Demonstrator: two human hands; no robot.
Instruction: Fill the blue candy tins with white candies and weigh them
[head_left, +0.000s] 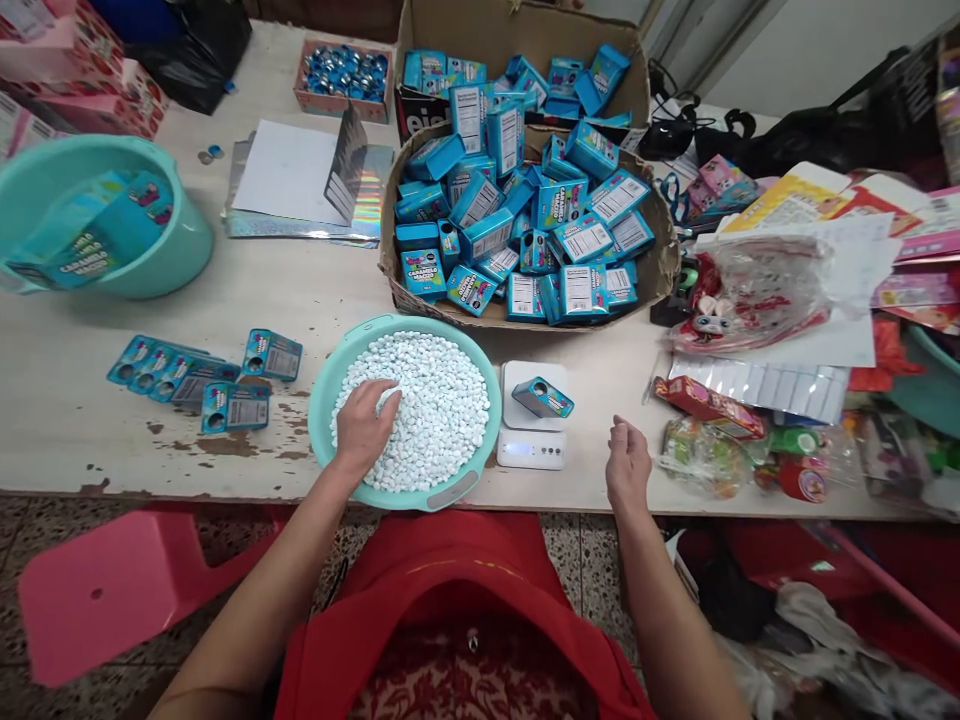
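Note:
A mint-green basin (321,380) holds a bed of small white candies (442,420). My left hand (364,425) is in the basin, thumb and fingertips drawn together at the surface of the candies; exactly what lies between them is partly hidden. Right of the basin stands a white kitchen scale (531,450), its display lit, with a blue printed box (543,397) lying tilted on its platform. My right hand (628,465) rests at the table's front edge, right of the scale and apart from it. Its fingers are loosely bent and hold nothing.
Cardboard cartons (667,265) full of blue boxes stand behind the basin. Several blue boxes (236,407) with round holes lie at left, near a turquoise bucket (191,240). A small tray (341,103) holds blue and silver round pieces. Bagged sweets (705,458) crowd the right. A pink stool (112,590) stands below.

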